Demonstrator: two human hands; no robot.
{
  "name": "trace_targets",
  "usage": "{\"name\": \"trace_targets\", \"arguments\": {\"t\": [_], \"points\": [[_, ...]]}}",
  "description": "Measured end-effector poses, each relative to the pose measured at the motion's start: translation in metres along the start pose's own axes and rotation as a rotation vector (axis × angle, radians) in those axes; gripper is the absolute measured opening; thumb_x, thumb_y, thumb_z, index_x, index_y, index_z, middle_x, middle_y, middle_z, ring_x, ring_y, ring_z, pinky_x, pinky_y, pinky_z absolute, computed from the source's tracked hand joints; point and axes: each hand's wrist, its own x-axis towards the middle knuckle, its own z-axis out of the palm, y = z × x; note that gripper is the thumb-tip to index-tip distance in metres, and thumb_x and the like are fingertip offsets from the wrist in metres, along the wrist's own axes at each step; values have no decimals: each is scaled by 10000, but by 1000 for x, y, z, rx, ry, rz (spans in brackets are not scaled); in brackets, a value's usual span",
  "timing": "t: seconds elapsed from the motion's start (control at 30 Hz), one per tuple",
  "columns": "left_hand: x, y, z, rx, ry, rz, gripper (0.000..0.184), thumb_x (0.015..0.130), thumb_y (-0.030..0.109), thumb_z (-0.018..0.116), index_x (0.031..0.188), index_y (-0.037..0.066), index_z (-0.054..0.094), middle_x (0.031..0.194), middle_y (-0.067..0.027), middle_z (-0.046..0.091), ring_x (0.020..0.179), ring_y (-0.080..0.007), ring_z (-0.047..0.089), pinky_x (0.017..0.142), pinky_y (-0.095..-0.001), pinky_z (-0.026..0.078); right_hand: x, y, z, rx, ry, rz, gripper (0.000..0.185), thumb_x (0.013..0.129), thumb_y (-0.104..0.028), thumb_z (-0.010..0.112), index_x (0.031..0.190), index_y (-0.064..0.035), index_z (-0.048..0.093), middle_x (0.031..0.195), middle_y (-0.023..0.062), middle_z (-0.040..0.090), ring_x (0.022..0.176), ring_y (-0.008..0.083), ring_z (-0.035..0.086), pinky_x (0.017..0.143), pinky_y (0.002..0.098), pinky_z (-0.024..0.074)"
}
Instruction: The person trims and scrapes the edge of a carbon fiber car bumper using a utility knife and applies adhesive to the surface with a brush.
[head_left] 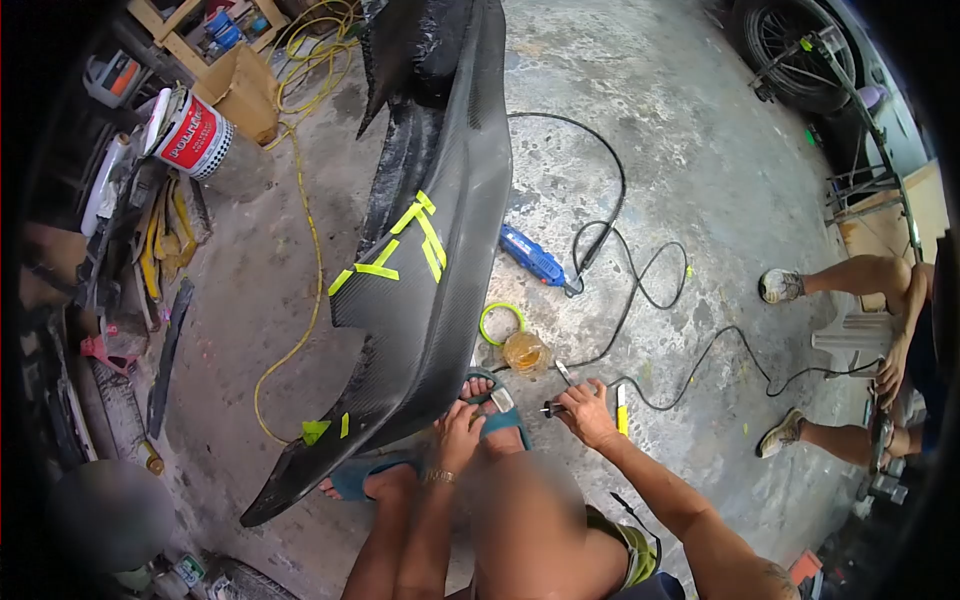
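A long, curved black carbon-fibre panel (440, 310) stands in front of me, with strips of bright yellow-green tape (377, 271) on its face. My left hand (458, 432) is at the panel's lower edge, beside my sandalled foot, with its fingers closed on that edge. To the right, my right hand (588, 412) pinches a small dark object (552, 409) with a short metal tip; its kind cannot be made out. Close to those fingers is a thin pale strip (563, 372). A yellow cutter knife (622, 412) lies on the floor just right of this hand.
On the floor are a jar of amber material (527, 354), a green tape roll (502, 324) and a blue corded power tool (533, 256). Black cord (622, 190) and a yellow hose (316, 250) cross the concrete. A paint bucket (195, 135) is left; another person's leg (845, 275) is right.
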Motion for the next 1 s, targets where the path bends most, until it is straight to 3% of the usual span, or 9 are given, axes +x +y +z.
{"name": "trace_targets", "arguments": {"t": [0.07,0.13,0.33,0.57,0.83,1.0], "points": [[-1,2,-1,-21,-78,15,367,873,217,764,1198,61,700,1112,-75,650,1156,-299,567,1057,-478,354,1,-4,-5,59,-10,-16,141,903,-194,727,1029,-147,685,1043,40,607,1089,244,580,1120,579,311],[-7,4,-2,45,-63,189,268,888,222,741,1101,59,727,1116,-79,653,1167,-292,571,1057,-474,352,4,-8,-9,47,14,-33,139,907,-189,721,1033,-149,680,1040,41,601,1094,247,575,1121,579,311],[-14,5,2,35,-43,196,279,910,228,718,1134,60,727,1184,-72,672,1257,-274,560,1076,-476,340,9,-11,-8,-78,50,-183,101,883,-166,654,980,-146,675,1142,47,549,1161,243,526,1111,562,319],[-11,8,-3,54,-91,196,276,918,214,711,1146,60,726,1199,-70,676,1275,-265,558,1080,-479,339,20,-27,-7,-146,-70,-206,127,893,-194,624,991,-139,682,1095,45,561,1132,237,535,1084,526,342],[-11,9,1,79,-118,231,249,918,193,701,1121,50,707,1180,-80,668,1247,-255,576,1071,-467,348,31,-32,6,-207,-115,-415,192,931,-206,569,1033,-113,703,1077,33,580,1102,214,547,1023,468,381],[-11,10,2,45,-137,217,245,928,189,694,1130,49,706,1201,-83,671,1249,-251,579,1070,-470,348,29,-31,8,-134,-109,-306,197,945,-215,580,1054,-111,707,1062,32,582,1093,217,549,999,455,385]]}}
